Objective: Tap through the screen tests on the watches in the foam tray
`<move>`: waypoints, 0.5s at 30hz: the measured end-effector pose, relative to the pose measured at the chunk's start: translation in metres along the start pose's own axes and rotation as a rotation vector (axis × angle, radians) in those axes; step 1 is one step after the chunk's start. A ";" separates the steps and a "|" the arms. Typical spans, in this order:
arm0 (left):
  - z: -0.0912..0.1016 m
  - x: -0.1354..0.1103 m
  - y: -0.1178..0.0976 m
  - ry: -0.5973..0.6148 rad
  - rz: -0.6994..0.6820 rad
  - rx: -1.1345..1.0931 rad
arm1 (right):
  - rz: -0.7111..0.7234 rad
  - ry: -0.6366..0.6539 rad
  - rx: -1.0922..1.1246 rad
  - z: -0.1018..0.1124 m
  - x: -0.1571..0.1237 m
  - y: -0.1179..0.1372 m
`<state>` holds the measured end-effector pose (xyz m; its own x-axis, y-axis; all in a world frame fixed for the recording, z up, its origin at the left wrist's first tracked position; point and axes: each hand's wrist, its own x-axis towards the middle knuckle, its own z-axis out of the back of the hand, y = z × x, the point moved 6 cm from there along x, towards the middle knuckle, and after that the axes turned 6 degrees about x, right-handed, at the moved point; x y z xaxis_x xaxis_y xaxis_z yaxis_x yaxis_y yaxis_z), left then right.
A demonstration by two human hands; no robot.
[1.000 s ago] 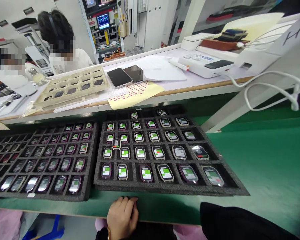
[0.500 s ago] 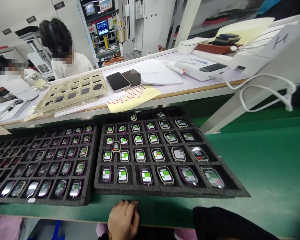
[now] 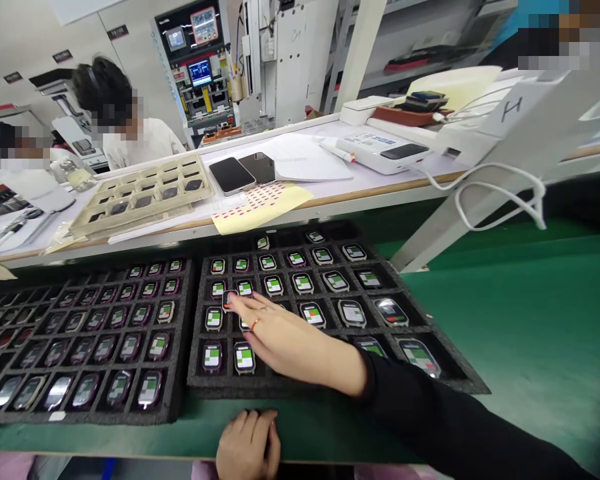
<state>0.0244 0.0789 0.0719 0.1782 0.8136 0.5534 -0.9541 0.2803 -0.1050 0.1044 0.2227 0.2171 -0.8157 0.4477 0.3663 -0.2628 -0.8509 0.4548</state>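
Note:
My right hand [image 3: 290, 340] reaches over the right-hand black foam tray [image 3: 215, 389], fingers stretched out. Its fingertips touch the screen of a smartwatch case [image 3: 226, 301] that sits raised on the tray's dividers, between compartments. Other strapless watches lie one to a compartment, most with green-and-white screens; one [image 3: 212, 357] is in the front left compartment. The hand and forearm cover several of them. Loosely curled on the green work surface [image 3: 325, 427] in front of the tray, my left hand [image 3: 247, 445] is closed, with nothing seen in it.
Left stands another foam tray [image 3: 125, 415] of watches. On the shelf above are a cream plastic tray [image 3: 155, 207], two phones [image 3: 231, 175], a yellow sticker sheet [image 3: 265, 210] and a white device [image 3: 383, 148]. A white cable [image 3: 500, 227] hangs near a post. People sit beyond.
My right arm has come in from the lower right, and its fingers now touch the raised watch. My left hand stays in place. The view has shifted slightly.

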 end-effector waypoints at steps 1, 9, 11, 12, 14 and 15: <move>0.000 0.001 0.000 0.002 0.002 -0.010 | -0.008 0.017 -0.029 -0.009 0.003 -0.011; 0.000 -0.001 0.000 -0.029 -0.034 0.009 | 0.012 0.160 -0.111 -0.045 0.009 -0.033; -0.001 -0.003 0.000 -0.047 -0.043 0.013 | -0.022 0.119 -0.117 -0.037 0.016 -0.034; -0.001 -0.003 0.000 -0.054 -0.044 0.015 | -0.054 0.079 -0.114 -0.031 0.020 -0.037; -0.001 -0.004 0.000 -0.068 -0.039 0.021 | -0.120 0.010 -0.114 -0.020 0.028 -0.045; -0.001 -0.004 0.000 -0.075 -0.036 0.023 | -0.143 0.003 -0.115 -0.017 0.032 -0.049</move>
<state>0.0239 0.0764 0.0685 0.1950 0.7627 0.6166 -0.9529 0.2963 -0.0652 0.0823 0.2736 0.1925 -0.7675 0.5657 0.3016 -0.4334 -0.8045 0.4061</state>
